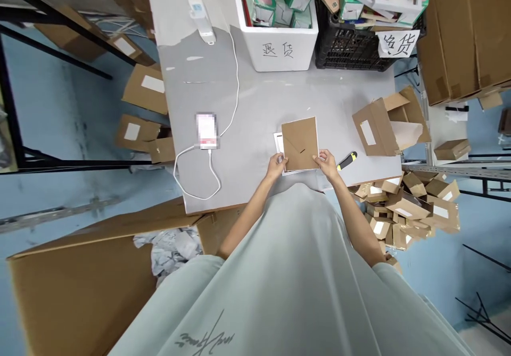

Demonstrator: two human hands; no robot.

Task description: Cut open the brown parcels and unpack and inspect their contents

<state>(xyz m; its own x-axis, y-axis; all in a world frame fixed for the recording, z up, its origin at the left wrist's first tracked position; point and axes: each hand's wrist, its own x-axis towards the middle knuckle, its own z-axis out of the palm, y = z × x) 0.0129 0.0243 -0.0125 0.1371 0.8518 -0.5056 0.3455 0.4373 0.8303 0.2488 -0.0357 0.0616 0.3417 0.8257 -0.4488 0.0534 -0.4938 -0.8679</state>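
A square brown board with white edges (300, 138), perhaps the back of a picture frame, is held between my two hands above the front part of the table. My left hand (276, 166) pinches its lower left edge, and my right hand (326, 163) pinches the lower right one. A dark slot and a faint slanted line mark the brown face. Behind it a white-edged flat piece (278, 141) sticks out at the left, mostly hidden. Just right of my right hand lies a yellow and black utility knife (347, 160).
An open cardboard box (377, 127) stands on the table (255, 98) at the right. A white bin (279, 50) and a black crate (347, 47) line the back. A phone (206, 131) with a white cable lies left. A large carton (80, 292) stands at the front left; small boxes (407, 207) are heaped right.
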